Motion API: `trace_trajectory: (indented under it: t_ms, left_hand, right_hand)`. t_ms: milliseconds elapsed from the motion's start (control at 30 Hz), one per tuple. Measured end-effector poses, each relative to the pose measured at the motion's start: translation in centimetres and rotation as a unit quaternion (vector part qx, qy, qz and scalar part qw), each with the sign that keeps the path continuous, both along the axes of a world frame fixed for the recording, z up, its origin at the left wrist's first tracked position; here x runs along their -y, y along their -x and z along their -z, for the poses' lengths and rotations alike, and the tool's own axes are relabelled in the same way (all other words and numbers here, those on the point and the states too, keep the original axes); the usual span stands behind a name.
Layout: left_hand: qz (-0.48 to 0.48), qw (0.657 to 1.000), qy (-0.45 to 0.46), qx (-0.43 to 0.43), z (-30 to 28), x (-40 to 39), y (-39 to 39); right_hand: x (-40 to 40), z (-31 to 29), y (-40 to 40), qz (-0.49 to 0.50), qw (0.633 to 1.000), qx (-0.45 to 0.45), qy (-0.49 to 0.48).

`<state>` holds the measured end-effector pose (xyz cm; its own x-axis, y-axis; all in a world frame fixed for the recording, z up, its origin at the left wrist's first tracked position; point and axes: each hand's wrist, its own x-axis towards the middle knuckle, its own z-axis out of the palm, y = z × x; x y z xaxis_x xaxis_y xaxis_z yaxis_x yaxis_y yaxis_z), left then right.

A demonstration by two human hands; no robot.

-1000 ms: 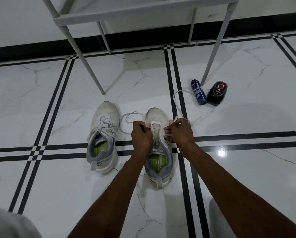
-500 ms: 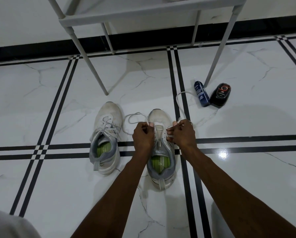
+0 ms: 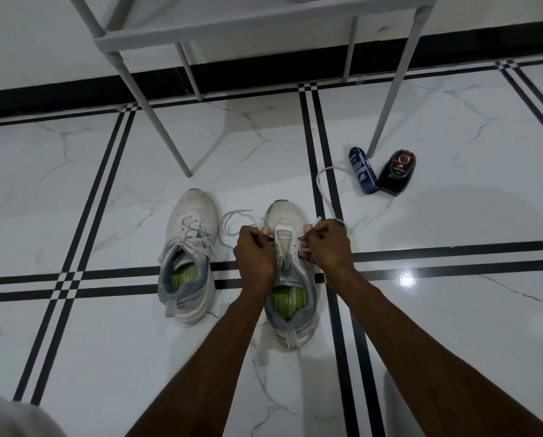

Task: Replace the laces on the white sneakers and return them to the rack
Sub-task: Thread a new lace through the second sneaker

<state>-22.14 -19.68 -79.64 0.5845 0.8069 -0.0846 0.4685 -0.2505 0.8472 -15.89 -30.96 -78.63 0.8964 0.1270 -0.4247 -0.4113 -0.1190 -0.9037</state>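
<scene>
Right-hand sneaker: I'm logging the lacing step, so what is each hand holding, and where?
Each hand pinches the white lace beside the sneaker's lowest eyelets: left hand on its left run, right hand on its right run.

There were two sneakers (image 3: 190, 253) (image 3: 290, 275), two hands (image 3: 255, 254) (image 3: 327, 246), two bottles (image 3: 362, 169) (image 3: 397, 168), one rack (image 3: 232, 29) and one loose lace (image 3: 322, 187).

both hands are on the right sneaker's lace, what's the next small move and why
Probably cross the two lace ends and feed them into the next pair of eyelets. The right sneaker shows only one lace bar near the toe, with empty eyelets below it. The left hand and right hand each pinch an end of the lace, while the left sneaker already looks laced.
</scene>
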Motion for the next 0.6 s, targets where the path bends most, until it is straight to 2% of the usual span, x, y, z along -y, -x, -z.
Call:
trace_trajectory:
  t_ms: [600]
  left_hand:
    - [0.038, 0.998, 0.036, -0.028, -1.6, -0.4, 0.5]
  right_hand:
    - [0.2, 0.4, -0.7, -0.035, 0.998, -0.044, -0.017]
